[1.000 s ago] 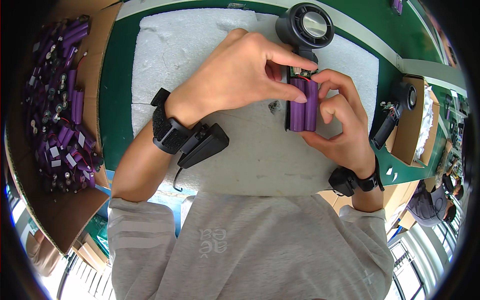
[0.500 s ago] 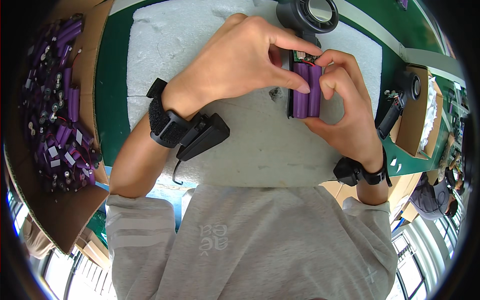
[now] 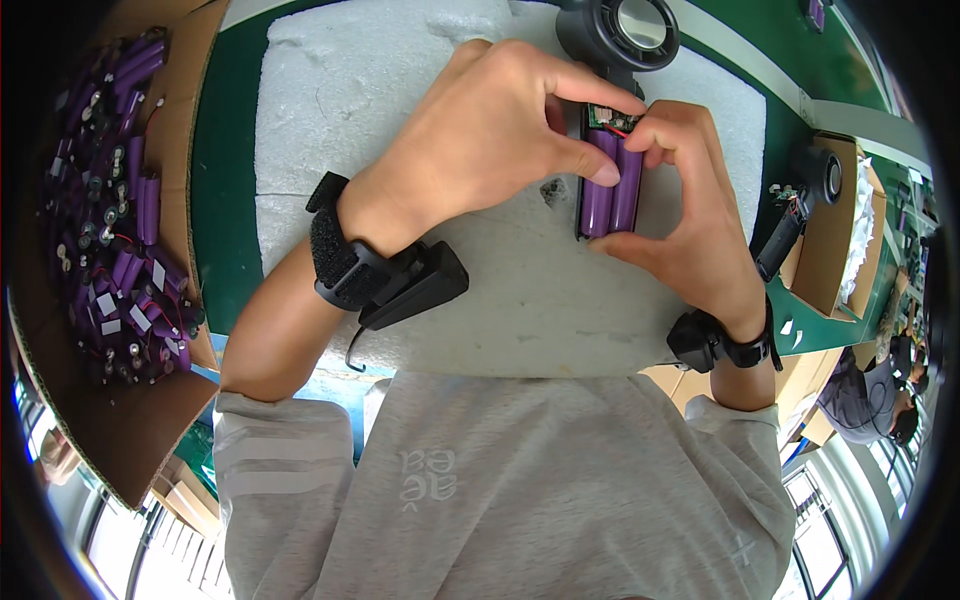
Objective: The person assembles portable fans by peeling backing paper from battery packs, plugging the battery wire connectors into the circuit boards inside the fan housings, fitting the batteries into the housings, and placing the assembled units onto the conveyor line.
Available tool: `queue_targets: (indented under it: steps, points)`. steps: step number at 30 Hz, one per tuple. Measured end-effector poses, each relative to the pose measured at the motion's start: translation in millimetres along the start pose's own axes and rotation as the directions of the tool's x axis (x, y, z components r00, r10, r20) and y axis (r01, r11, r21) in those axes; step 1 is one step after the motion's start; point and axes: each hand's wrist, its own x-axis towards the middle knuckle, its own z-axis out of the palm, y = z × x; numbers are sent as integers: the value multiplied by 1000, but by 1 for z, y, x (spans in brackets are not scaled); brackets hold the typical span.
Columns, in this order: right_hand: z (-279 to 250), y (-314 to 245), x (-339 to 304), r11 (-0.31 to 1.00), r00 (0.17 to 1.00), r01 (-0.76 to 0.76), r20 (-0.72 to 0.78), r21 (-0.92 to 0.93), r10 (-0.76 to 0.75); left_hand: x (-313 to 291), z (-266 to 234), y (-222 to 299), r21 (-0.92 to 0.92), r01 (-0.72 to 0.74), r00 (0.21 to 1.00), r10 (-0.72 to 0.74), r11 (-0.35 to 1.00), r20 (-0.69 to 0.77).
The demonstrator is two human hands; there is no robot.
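Over white foam pad (image 3: 340,110), left hand (image 3: 490,130) gripping black round-headed fan (image 3: 600,42), thumb pressing purple cylindrical cells (image 3: 597,207); right hand (image 3: 715,235) clasping cells' ends. Cells already lying inside fan, green circuit board (image 3: 605,117) showing uncovered.

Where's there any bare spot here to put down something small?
The widest is the grey board, between the held fan and the shirt. White foam lies bare between the battery carton and left hand. It's crowded where that hand and the right hand surround the fan, and at right, where a second fan sits beside a small carton.
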Motion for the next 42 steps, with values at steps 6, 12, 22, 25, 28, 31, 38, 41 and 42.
queue_targets:
  steps: [6, 12, 22, 25, 28, 31, 38, 41, 42]
  points:
    - [-3, 9, 5, 999, 997, -32, -72, 40, 34, 4, -4, 4, -17, 122, 992, -121, 992, 46]
    - [5, 6, 8, 999, 964, -18, -266, -38, 7, 0, 4, 12, 83, -31, 999, 29, 996, 29]
    - [-2, -8, -4, 935, 981, 79, -138, -345, -134, -4, 6, 7, 100, -69, 995, 61, 993, 74]
    - [-10, -9, -11, 924, 982, 160, -34, -348, -183, -2, 0, 9, 113, 16, 989, -33, 994, 147]
    - [-7, -21, -16, 915, 982, 188, 57, -356, -180, -3, 2, -3, 11, -96, 992, 94, 995, 79]
    - [1, -34, -26, 911, 985, 159, 129, -380, -118, 0, 2, -9, -17, -136, 988, 137, 991, 67]
    - [-2, -6, -16, 864, 995, 19, -77, -504, -66, 7, 0, 1, 10, -46, 997, 47, 999, -61]
    - [-23, 26, 19, 861, 958, -165, -285, -482, 24, 2, -3, -7, -50, 6, 988, -13, 999, -152]
    - [-30, 23, 27, 768, 919, -197, -388, -609, -72, 1, -10, -10, -8, 19, 974, -20, 1000, -225]
